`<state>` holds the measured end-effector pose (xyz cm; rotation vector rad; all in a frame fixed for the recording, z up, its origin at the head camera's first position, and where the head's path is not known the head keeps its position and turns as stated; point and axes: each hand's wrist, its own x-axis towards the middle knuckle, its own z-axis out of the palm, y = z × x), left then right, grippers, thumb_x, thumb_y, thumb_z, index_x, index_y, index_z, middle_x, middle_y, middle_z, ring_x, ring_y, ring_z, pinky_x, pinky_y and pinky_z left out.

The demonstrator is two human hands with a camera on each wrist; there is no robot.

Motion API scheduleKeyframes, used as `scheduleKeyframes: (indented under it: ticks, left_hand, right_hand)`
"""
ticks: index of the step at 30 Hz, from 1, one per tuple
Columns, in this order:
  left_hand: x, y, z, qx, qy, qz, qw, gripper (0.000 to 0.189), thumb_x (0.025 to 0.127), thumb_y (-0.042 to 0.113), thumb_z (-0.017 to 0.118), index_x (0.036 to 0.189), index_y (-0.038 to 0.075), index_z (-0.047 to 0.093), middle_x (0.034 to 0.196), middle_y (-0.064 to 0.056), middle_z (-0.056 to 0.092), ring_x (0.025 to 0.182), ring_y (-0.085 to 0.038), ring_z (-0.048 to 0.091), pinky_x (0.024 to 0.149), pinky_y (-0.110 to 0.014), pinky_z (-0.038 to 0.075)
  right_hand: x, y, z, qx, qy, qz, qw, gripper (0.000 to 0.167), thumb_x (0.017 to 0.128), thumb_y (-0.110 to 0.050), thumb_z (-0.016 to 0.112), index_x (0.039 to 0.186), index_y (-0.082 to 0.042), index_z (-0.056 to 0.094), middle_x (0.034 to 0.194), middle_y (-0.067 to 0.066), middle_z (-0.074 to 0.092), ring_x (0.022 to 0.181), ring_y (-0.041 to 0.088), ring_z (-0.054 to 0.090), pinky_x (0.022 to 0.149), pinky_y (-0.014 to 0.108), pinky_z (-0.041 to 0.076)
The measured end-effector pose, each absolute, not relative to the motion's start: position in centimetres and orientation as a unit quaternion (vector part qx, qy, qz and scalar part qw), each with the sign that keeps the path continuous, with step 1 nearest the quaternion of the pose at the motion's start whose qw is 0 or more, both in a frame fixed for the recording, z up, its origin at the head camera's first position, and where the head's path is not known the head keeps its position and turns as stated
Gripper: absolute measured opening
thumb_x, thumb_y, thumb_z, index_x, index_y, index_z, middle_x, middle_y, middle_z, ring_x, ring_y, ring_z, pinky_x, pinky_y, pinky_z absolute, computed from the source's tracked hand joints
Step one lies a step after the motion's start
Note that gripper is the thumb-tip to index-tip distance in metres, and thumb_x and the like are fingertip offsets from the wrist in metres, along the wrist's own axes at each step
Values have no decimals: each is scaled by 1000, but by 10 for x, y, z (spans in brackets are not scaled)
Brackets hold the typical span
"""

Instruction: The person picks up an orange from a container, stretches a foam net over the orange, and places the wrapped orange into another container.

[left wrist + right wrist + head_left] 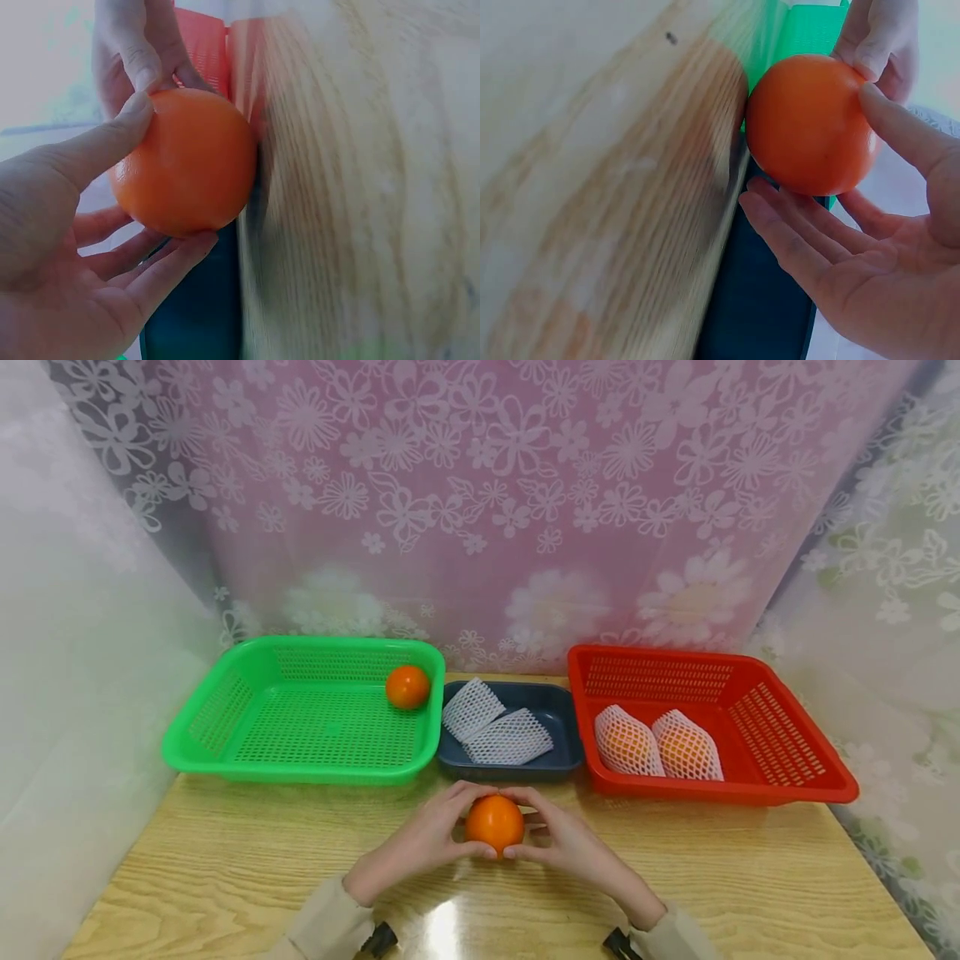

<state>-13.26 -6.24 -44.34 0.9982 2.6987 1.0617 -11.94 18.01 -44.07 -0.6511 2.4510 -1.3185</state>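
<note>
An orange [495, 823] sits at or just above the wooden table in front of the dark blue tray [512, 772], held from both sides. My left hand [427, 837] grips its left side, thumb on the near face and fingers around the back. From the other side my right hand [564, 843] curls around it in the same way, the two thumb tips close together. The left wrist view shows the orange [187, 165] between the left thumb and fingers; in the right wrist view the orange [810, 124] touches the right thumb and fingertips.
White foam net sleeves [510, 739] lie in the tray. A green basket [300, 772] on the left holds another orange [407, 687]. The red basket [750, 789] on the right holds two net-wrapped oranges [686, 747]. A floral curtain [480, 527] hangs behind the table [255, 835].
</note>
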Motion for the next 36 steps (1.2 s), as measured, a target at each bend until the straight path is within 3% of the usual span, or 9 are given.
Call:
scheduleKeyframes:
  ticks: [10, 17, 22, 30, 36]
  left_hand:
    - [-135, -67, -445, 343, 874, 341, 50, 74, 84, 42, 82, 146, 17, 50, 137, -2, 56, 119, -21, 58, 101, -47, 50]
    - [-136, -67, -446, 350, 874, 335, 47, 74, 85, 42, 82, 146, 13, 50, 138, -4, 55, 121, -22, 57, 103, -47, 49]
    - [-136, -67, -447, 353, 872, 335, 47, 75, 85, 41, 82, 146, 12, 50, 137, -5, 56, 121, -22, 58, 102, -47, 50]
    - [-136, -68, -446, 346, 872, 342, 50, 76, 85, 40, 83, 147, 13, 50, 138, -3, 54, 124, -21, 56, 104, -47, 49]
    - [-136, -69, -446, 344, 873, 342, 51, 74, 85, 42, 81, 147, 17, 50, 138, -1, 55, 124, -21, 56, 104, -47, 49]
  right_hand:
    - [-121, 179, -429, -230, 862, -432, 128, 65, 90, -28, 78, 144, -9, 48, 141, 17, 55, 115, 37, 63, 90, 47, 58]
    - [-138, 167, -403, -205, 886, -416, -16, 41, 95, -21, 74, 133, -10, 62, 128, 10, 67, 105, 29, 69, 90, 47, 58]
    - [-162, 155, -396, -160, 934, -303, -102, 39, 94, -18, 74, 132, -13, 65, 125, 11, 67, 104, 29, 67, 87, 46, 59]
    - [-208, 147, -418, -54, 974, -203, -86, 41, 97, -14, 68, 136, -1, 58, 133, 26, 59, 110, 42, 62, 98, 54, 52]
    - [-225, 148, -429, -17, 985, -161, -59, 46, 95, -15, 70, 135, 3, 57, 126, 27, 62, 104, 43, 63, 95, 53, 53]
